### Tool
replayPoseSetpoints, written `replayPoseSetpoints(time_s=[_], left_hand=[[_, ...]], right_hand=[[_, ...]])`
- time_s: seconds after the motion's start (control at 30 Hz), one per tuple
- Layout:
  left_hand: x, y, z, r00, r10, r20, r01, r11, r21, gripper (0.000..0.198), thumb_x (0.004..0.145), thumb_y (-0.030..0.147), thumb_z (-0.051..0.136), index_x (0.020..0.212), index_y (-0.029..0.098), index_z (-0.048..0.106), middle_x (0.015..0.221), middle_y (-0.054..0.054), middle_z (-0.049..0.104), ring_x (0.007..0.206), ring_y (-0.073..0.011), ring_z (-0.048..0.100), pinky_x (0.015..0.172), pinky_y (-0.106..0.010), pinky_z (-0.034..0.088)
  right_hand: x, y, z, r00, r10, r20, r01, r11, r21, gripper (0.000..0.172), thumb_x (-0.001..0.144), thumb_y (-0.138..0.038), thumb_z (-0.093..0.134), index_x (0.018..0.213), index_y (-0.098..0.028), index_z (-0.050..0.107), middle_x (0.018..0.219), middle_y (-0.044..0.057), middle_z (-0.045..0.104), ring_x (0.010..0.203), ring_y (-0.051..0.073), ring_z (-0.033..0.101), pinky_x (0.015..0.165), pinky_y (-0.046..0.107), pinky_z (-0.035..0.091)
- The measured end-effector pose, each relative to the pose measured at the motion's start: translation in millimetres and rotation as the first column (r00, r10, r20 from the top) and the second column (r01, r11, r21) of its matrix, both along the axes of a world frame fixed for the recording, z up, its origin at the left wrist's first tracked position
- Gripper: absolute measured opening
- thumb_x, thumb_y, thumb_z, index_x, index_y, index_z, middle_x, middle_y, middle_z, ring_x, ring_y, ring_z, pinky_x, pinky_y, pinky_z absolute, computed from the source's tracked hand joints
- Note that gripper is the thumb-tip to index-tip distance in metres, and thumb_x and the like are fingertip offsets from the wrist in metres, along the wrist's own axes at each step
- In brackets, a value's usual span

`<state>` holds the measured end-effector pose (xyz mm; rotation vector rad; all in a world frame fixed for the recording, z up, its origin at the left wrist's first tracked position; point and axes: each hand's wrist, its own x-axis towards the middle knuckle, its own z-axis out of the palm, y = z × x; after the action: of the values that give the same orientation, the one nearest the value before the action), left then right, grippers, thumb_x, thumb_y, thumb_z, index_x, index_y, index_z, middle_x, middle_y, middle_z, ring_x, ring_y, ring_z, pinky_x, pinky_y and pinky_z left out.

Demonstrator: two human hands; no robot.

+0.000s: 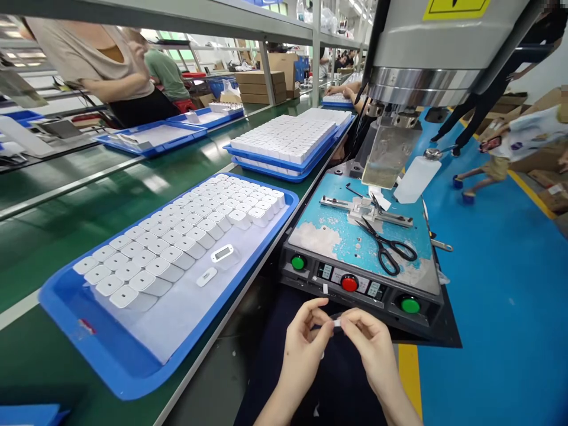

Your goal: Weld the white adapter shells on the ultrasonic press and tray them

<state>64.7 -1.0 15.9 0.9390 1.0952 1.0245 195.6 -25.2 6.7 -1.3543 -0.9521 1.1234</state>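
Observation:
My left hand and my right hand meet low in front of the press, both closed in a pinch. Between their fingertips is a small white piece; my fingers cover much of it, so its kind is unclear. Just beyond my hands, a little white tab shows against the front of the press base. The control panel there has a red button and two green buttons, one at the left and one at the right.
Black scissors lie on the blue press plate, near a metal fixture under the press head. At left, a blue tray holds rows of white housings. Stacked trays stand behind. Other people work nearby.

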Motion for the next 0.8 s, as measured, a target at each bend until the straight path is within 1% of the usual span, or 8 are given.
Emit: replayPoseSetpoints(time_s=[0.13, 0.33, 0.53, 0.67, 0.73, 0.8], left_hand=[[-1.2, 1.9, 3.3, 0.998, -0.01, 0.063, 0.015, 0.997, -0.079, 0.034, 0.074, 0.027, 0.07, 0.105, 0.016, 0.063, 0.068, 0.001, 0.059, 0.061, -0.0111, 0.056, 0.062, -0.023, 0.049], [0.8, 2.6, 3.1, 0.996, 0.029, 0.08, -0.018, 0.992, -0.128, 0.035, 0.071, 0.028, 0.072, 0.102, 0.014, 0.065, 0.065, 0.001, 0.06, 0.06, -0.0107, 0.057, 0.061, -0.023, 0.05], [2.7, 3.3, 9.5, 0.998, 0.049, 0.049, -0.041, 0.987, -0.154, 0.04, 0.068, 0.029, 0.071, 0.105, 0.013, 0.066, 0.077, -0.004, 0.068, 0.072, -0.0158, 0.063, 0.062, -0.025, 0.052], [2.8, 1.5, 10.7, 0.997, 0.004, 0.072, 0.007, 0.988, -0.157, 0.036, 0.067, 0.026, 0.072, 0.101, 0.014, 0.067, 0.07, -0.001, 0.064, 0.068, -0.0144, 0.061, 0.061, -0.024, 0.052], [2.6, 0.6, 8.7, 0.996, 0.006, 0.084, 0.007, 0.988, -0.157, 0.033, 0.067, 0.026, 0.072, 0.098, 0.014, 0.066, 0.068, 0.0, 0.062, 0.067, -0.0139, 0.06, 0.06, -0.023, 0.051], [2.2, 0.4, 6.0, 0.996, 0.014, 0.093, 0.0, 0.988, -0.154, 0.031, 0.068, 0.027, 0.072, 0.096, 0.015, 0.065, 0.067, 0.0, 0.061, 0.065, -0.0133, 0.06, 0.06, -0.023, 0.051]], right_hand=[[0.5, 1.4, -2.2, 1.0, -0.007, 0.029, 0.008, 1.0, -0.016, 0.028, 0.08, -0.043, 0.064, 0.068, -0.018, 0.066, 0.068, 0.004, 0.065, 0.066, 0.018, 0.06, 0.063, 0.026, 0.049], [-2.2, 2.5, -4.2, 0.999, -0.014, 0.043, 0.015, 0.999, -0.038, 0.028, 0.078, -0.042, 0.065, 0.065, -0.017, 0.064, 0.064, 0.003, 0.064, 0.062, 0.016, 0.058, 0.06, 0.025, 0.047], [1.9, 2.4, -0.6, 0.996, -0.074, 0.052, 0.077, 0.996, -0.044, 0.029, 0.077, -0.043, 0.066, 0.064, -0.017, 0.065, 0.064, 0.004, 0.065, 0.062, 0.017, 0.06, 0.06, 0.026, 0.049], [2.6, 2.4, -0.5, 0.997, -0.059, 0.043, 0.061, 0.997, -0.045, 0.03, 0.078, -0.044, 0.065, 0.064, -0.018, 0.064, 0.064, 0.004, 0.066, 0.062, 0.017, 0.061, 0.06, 0.027, 0.05], [1.3, 2.2, -1.6, 0.996, -0.066, 0.062, 0.069, 0.997, -0.044, 0.028, 0.079, -0.044, 0.064, 0.069, -0.018, 0.065, 0.066, 0.004, 0.066, 0.063, 0.018, 0.062, 0.061, 0.027, 0.05], [-0.3, 1.4, -3.0, 0.982, -0.121, 0.148, 0.125, 0.992, -0.023, 0.024, 0.079, -0.041, 0.064, 0.084, -0.018, 0.067, 0.073, 0.004, 0.067, 0.067, 0.018, 0.062, 0.063, 0.029, 0.05]])
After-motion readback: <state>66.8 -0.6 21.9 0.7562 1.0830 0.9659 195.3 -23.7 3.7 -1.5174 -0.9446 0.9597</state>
